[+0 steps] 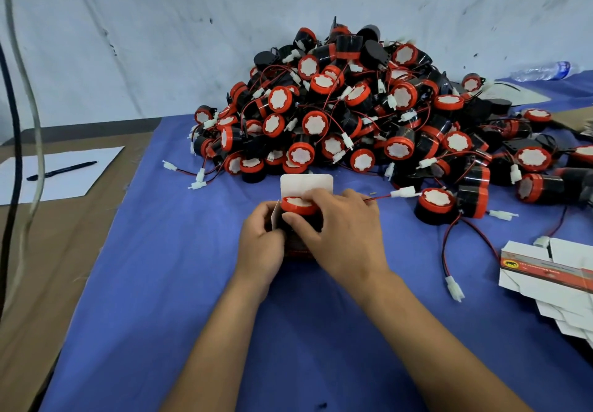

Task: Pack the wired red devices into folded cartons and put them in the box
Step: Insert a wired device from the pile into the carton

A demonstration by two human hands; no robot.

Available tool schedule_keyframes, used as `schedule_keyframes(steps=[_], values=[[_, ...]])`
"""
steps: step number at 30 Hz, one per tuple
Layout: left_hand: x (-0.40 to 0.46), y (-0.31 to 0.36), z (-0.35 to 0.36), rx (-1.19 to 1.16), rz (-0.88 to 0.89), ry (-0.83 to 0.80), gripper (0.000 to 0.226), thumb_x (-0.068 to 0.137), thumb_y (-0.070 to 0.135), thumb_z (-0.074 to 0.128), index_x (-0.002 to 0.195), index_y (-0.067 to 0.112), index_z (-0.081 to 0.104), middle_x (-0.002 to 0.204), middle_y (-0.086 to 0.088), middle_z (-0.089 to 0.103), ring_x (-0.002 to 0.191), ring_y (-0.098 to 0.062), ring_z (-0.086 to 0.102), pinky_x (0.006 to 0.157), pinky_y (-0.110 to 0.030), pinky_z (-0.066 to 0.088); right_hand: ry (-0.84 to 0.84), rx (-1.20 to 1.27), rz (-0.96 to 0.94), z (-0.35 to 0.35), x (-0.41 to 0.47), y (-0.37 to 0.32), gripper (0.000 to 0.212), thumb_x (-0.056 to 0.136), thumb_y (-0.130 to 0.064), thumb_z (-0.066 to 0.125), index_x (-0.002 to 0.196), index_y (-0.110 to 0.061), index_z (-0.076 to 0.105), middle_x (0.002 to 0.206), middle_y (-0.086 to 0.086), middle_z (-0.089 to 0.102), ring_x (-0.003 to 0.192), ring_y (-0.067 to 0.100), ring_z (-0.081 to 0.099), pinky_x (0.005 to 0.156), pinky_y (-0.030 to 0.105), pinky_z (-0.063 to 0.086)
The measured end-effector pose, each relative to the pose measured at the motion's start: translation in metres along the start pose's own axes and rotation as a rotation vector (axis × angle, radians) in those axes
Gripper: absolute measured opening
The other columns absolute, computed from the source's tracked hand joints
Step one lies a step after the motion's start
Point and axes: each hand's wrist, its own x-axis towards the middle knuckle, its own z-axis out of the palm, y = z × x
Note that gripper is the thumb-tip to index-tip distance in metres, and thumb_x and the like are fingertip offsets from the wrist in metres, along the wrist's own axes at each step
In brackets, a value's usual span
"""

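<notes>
White paper (61, 174) with a black pen (61, 170) lies at the far left on brown cardboard (48, 267), partly crossed by two hanging cables (19, 142). On the blue cloth (154, 283), the left hand (261, 241) curls around a small carton (306, 186), whose body is mostly hidden; only its white flap stands clear. The right hand (340, 231) grips a red device (298, 205) seated in the carton's mouth, thumb on its black side, fingers over the red rim. Its wire (378, 198) runs right. Behind rises the pile of devices (353, 109). Flat cartons (552, 280) are cut off by the right edge; a blurred bottle (542, 70) lies beyond.
</notes>
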Motion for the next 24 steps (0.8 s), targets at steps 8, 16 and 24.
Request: schedule_keyframes(steps=[8,16,24], values=[[-0.001,0.002,0.001,-0.142,-0.071,0.016,0.045,0.091,-0.018,0.042,0.107,0.013,0.071,0.088,0.0,0.078,0.074,-0.012,0.075,0.055,-0.025,0.057,-0.005,-0.116,0.003,-0.003,-0.008,-0.003,0.044,0.086,-0.069,0.063,0.101,-0.028,0.06,0.104,-0.008,0.067,0.111,0.021,0.05,0.101,0.043,0.037],[0.001,-0.001,0.007,-0.129,-0.057,0.092,0.02,0.098,0.005,0.055,0.103,0.013,0.072,0.097,-0.008,0.076,0.078,-0.013,0.068,0.058,-0.024,0.053,-0.12,-0.321,-0.036,-0.009,-0.014,-0.015,0.02,0.093,-0.037,0.055,0.097,-0.026,0.071,0.123,0.006,0.048,0.123,0.032,0.035,0.102,0.046,0.033],[0.002,-0.005,0.01,-0.046,-0.003,0.133,0.023,0.088,-0.003,0.068,0.1,0.015,0.071,0.09,0.003,0.077,0.082,-0.011,0.072,0.066,-0.022,0.058,0.587,0.073,0.074,-0.021,-0.002,0.008,0.048,0.082,-0.024,0.076,0.128,-0.019,0.062,0.136,0.01,0.045,0.124,0.028,0.039,0.102,0.041,0.04]])
